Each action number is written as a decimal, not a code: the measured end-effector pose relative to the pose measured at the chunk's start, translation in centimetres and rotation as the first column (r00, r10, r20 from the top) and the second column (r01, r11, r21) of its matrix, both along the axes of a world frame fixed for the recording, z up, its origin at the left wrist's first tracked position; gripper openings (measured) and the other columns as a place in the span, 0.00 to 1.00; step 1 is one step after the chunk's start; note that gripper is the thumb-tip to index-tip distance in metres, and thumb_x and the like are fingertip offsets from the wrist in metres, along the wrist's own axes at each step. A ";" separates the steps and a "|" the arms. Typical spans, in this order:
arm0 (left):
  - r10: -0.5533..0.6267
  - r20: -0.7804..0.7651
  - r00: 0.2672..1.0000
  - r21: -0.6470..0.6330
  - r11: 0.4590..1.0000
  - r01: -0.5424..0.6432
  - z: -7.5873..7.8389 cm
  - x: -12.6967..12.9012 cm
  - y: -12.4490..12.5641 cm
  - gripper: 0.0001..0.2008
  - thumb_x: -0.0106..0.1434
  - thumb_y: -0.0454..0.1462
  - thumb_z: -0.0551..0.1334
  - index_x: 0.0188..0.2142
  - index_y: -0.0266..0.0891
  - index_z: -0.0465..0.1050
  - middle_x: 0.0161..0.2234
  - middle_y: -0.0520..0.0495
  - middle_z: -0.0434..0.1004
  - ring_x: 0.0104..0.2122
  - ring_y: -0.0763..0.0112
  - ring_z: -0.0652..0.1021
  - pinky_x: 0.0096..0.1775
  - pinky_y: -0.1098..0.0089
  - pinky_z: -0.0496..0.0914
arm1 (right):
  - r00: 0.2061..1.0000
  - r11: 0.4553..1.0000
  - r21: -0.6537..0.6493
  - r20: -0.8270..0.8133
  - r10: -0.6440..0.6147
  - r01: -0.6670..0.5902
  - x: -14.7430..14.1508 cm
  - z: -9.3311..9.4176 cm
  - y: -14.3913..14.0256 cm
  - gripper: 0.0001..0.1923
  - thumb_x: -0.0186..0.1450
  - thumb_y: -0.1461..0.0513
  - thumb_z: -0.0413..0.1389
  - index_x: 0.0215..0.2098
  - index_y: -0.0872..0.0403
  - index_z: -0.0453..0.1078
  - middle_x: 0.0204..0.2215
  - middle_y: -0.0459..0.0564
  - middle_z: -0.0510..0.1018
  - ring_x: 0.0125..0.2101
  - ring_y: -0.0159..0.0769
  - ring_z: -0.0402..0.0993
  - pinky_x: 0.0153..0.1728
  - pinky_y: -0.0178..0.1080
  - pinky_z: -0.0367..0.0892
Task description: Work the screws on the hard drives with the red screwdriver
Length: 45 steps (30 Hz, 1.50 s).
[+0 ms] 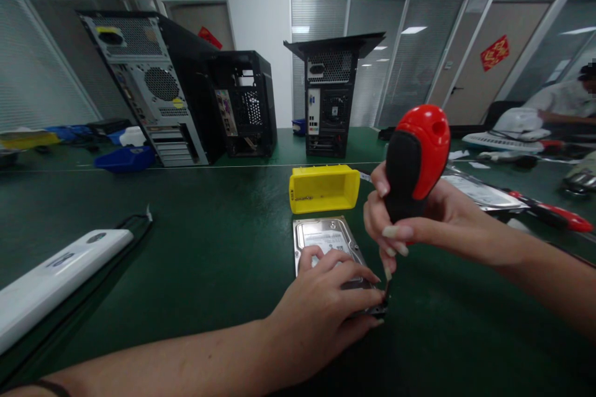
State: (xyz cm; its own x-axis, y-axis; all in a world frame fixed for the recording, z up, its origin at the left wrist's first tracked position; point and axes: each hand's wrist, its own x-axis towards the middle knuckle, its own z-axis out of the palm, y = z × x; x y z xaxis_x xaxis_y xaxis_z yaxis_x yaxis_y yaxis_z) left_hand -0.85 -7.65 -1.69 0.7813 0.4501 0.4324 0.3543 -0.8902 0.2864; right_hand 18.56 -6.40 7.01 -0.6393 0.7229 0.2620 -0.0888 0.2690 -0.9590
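A silver hard drive (326, 239) lies flat on the green table (209, 242). My left hand (321, 307) presses down on its near end, fingers spread over the top. My right hand (410, 223) grips a screwdriver (414, 158) with a red and black handle, held upright. Its tip meets the drive's near right corner, beside my left fingertips. Just behind the drive stands a yellow parts bin (323, 188) with small screws inside.
Three black computer towers (158, 90) (244, 102) (328, 96) stand at the back. A white device (56, 273) lies at the left. Blue bins (123, 158) sit far left. A metal panel (479, 192) and red-handled tool (554, 216) lie right; another person (568, 102) works far right.
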 end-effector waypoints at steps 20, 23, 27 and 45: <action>0.006 -0.019 1.000 0.011 1.000 -0.006 -0.1 0.0 0.1 0.11 0.66 0.41 0.57 0.47 0.51 0.68 0.49 0.56 0.71 0.49 0.67 0.68 0.45 0.62 0.52 | 0.999 0.999 -0.029 -0.036 0.029 -0.030 0.0 -0.2 -0.1 0.14 0.62 0.68 0.57 0.42 0.51 0.59 0.28 0.41 0.70 0.27 0.25 0.70 0.32 0.33 0.70; 0.001 -0.015 1.000 0.012 1.000 -0.001 -0.1 -0.1 0.1 0.10 0.66 0.42 0.56 0.47 0.51 0.68 0.48 0.56 0.72 0.48 0.67 0.69 0.45 0.62 0.53 | 1.000 0.999 -0.037 -0.024 0.019 -0.019 0.1 -0.1 -0.2 0.13 0.62 0.68 0.56 0.42 0.50 0.59 0.29 0.42 0.70 0.27 0.27 0.70 0.31 0.35 0.70; 0.003 -0.026 1.000 -0.002 1.000 -0.003 0.0 -0.1 0.0 0.11 0.66 0.41 0.56 0.48 0.51 0.68 0.49 0.55 0.72 0.49 0.67 0.68 0.46 0.61 0.52 | 1.000 0.999 -0.027 -0.016 0.017 -0.017 0.1 -0.1 -0.3 0.13 0.62 0.68 0.56 0.41 0.50 0.59 0.28 0.42 0.70 0.26 0.27 0.70 0.31 0.36 0.70; -0.001 -0.031 1.000 0.005 1.000 0.001 0.0 0.0 0.2 0.11 0.65 0.41 0.58 0.47 0.51 0.68 0.48 0.57 0.71 0.48 0.68 0.68 0.45 0.62 0.51 | 0.989 0.994 -0.062 -0.124 0.081 -0.090 0.1 -0.5 -0.3 0.13 0.63 0.65 0.55 0.43 0.48 0.58 0.26 0.42 0.66 0.26 0.29 0.65 0.28 0.35 0.69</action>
State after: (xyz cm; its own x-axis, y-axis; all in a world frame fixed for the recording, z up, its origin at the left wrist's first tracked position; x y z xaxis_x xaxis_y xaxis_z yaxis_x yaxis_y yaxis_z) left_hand -0.89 -7.50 -1.67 0.7949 0.4474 0.4099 0.3625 -0.8919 0.2705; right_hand 18.70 -6.68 6.47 -0.6659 0.6857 0.2940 -0.2256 0.1905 -0.9554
